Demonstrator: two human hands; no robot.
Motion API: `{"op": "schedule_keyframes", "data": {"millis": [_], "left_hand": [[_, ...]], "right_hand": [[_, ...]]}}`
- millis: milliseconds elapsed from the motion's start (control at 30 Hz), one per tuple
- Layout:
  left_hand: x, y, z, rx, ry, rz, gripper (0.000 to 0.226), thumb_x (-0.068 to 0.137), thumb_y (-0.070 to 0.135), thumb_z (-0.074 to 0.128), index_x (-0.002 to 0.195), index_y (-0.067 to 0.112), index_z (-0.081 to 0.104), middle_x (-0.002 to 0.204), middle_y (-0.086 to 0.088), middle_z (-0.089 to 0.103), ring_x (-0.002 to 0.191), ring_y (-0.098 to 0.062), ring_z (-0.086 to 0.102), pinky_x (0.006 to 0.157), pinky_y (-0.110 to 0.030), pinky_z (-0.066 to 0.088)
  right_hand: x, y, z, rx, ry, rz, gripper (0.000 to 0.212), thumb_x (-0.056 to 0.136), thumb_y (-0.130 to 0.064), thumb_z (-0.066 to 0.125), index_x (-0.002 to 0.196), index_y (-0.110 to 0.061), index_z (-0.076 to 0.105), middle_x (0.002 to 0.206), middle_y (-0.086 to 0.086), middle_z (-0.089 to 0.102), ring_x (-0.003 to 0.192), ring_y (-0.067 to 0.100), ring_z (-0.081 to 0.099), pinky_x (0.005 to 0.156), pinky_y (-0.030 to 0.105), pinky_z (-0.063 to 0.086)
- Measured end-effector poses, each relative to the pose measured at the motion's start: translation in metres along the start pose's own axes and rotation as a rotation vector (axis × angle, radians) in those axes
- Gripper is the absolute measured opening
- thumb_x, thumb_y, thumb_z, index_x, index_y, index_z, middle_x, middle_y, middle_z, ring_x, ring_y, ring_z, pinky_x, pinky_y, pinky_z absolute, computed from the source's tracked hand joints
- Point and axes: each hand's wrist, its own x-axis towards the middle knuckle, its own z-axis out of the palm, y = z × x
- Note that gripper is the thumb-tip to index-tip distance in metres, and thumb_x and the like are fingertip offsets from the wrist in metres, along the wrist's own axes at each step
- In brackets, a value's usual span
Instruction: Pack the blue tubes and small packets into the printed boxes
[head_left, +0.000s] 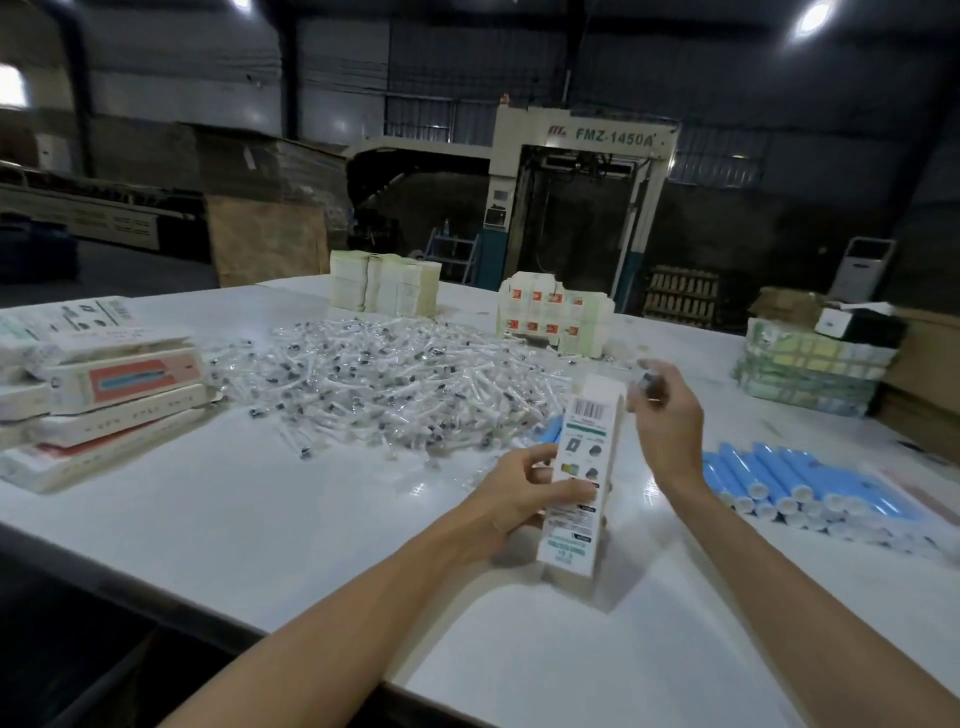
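The left hand (519, 493) clasps the printed box (582, 478), right hand (667, 415) pinches a packet (648, 383); packet heap (389, 379) behind, blue tubes (779, 478) beside.

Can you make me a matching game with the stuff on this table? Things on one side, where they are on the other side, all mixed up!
Things:
1. blue tubes
2. packet pile
3. box
4. single packet

Places:
A. held upright by the left hand
B. pinched by the right hand, above the box
C. middle of the table
D. right side of the table

Pairs: 1-D, 2-C, 3-A, 4-B
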Motion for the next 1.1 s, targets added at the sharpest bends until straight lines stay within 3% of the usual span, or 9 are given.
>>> {"op": "schedule_keyframes", "data": {"millis": [100,167,267,433,533,667,800,967,1100], "left_hand": [[0.002,0.001,-0.003,0.013,0.067,0.057,0.053,0.078,0.022,0.093,0.125,0.029,0.069,0.117,-0.005,0.082,0.104,-0.026,0.080,0.079,-0.039,0.067],[0.001,0.003,-0.003,0.056,0.084,0.088,0.054,0.076,0.027,0.094,0.124,0.027,0.070,0.116,-0.003,0.082,0.104,-0.024,0.080,0.076,-0.037,0.066],[-0.001,0.001,-0.001,0.146,0.085,0.116,0.057,0.075,0.031,0.095,0.125,0.024,0.069,0.116,-0.001,0.082,0.108,-0.021,0.079,0.076,-0.034,0.065],[-0.003,-0.001,0.002,0.179,0.061,0.110,0.049,0.083,0.019,0.093,0.127,0.023,0.069,0.117,-0.002,0.082,0.109,-0.022,0.079,0.077,-0.034,0.064],[-0.004,0.000,0.002,0.187,0.070,0.116,0.050,0.081,0.025,0.094,0.125,0.027,0.070,0.117,-0.001,0.082,0.109,-0.021,0.079,0.077,-0.032,0.064],[-0.004,0.000,0.002,0.206,0.076,0.109,0.052,0.081,0.028,0.094,0.127,0.029,0.070,0.116,0.001,0.082,0.109,-0.020,0.079,0.078,-0.034,0.064],[-0.004,0.000,0.002,0.224,0.066,0.121,0.049,0.085,0.022,0.093,0.127,0.026,0.068,0.117,0.001,0.082,0.111,-0.019,0.078,0.075,-0.032,0.064],[-0.004,0.001,0.004,0.245,0.048,0.121,0.047,0.086,0.020,0.092,0.126,0.027,0.069,0.117,0.002,0.082,0.112,-0.018,0.077,0.076,-0.031,0.064],[-0.004,0.000,0.004,0.244,0.046,0.128,0.046,0.086,0.023,0.091,0.127,0.028,0.069,0.116,0.000,0.082,0.111,-0.021,0.077,0.077,-0.033,0.064]], "right_hand": [[0.014,-0.018,-0.041,0.093,0.118,-0.111,0.043,0.098,-0.014,0.072,0.135,-0.022,0.050,0.096,0.002,0.075,0.083,0.023,0.075,0.086,0.033,0.059],[0.019,-0.036,-0.058,0.201,0.133,-0.157,0.037,0.096,-0.014,0.074,0.128,-0.017,0.055,0.095,-0.003,0.075,0.079,0.025,0.076,0.083,0.035,0.063],[0.017,-0.064,-0.061,0.216,0.079,-0.250,0.023,0.095,-0.010,0.074,0.116,-0.009,0.063,0.103,0.008,0.068,0.078,0.026,0.077,0.076,0.037,0.065],[0.003,-0.084,-0.032,0.033,-0.060,-0.246,0.031,0.094,-0.006,0.074,0.118,-0.009,0.055,0.106,0.005,0.064,0.071,0.025,0.076,0.067,0.038,0.065],[-0.002,-0.077,-0.021,-0.106,-0.140,-0.190,0.040,0.091,-0.010,0.078,0.116,-0.014,0.047,0.105,0.006,0.068,0.075,0.020,0.076,0.064,0.038,0.065],[-0.005,-0.065,-0.016,-0.183,-0.147,-0.213,0.033,0.090,-0.016,0.081,0.097,-0.023,0.049,0.103,-0.002,0.071,0.091,0.015,0.071,0.074,0.039,0.064],[-0.004,-0.060,-0.017,-0.241,-0.125,-0.201,0.030,0.091,-0.021,0.080,0.089,-0.023,0.050,0.101,-0.008,0.070,0.094,0.012,0.069,0.079,0.041,0.063],[-0.001,-0.067,-0.026,-0.337,-0.119,-0.379,0.024,0.093,-0.019,0.076,0.089,-0.024,0.052,0.088,-0.013,0.067,0.085,0.005,0.066,0.068,0.022,0.058],[-0.007,-0.060,-0.020,-0.375,-0.312,-0.250,0.023,0.094,-0.021,0.076,0.088,-0.022,0.054,0.091,-0.011,0.070,0.081,0.004,0.067,0.061,0.021,0.060]]}}
